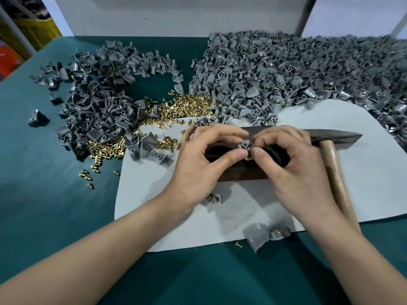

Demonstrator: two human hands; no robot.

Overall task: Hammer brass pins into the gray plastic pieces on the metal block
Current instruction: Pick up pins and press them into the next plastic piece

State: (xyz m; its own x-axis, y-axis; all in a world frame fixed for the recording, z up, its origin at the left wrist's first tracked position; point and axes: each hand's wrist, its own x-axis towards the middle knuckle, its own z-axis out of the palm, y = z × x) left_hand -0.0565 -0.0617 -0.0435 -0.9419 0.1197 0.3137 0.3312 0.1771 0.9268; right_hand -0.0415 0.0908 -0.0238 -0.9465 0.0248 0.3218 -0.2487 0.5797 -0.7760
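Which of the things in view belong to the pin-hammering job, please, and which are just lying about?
Job: gray plastic piece, pinched by left hand and right hand; metal block; hammer; brass pins.
Lying about: yellow crate; orange object.

One wide-angle view from the person's head, tilted forward and steeply down over a dark green cloth-covered table (44, 172). It is close: the left hand (198, 166) and right hand (295, 170) sit mid-frame, forearms (88, 249) entering from the bottom edge.
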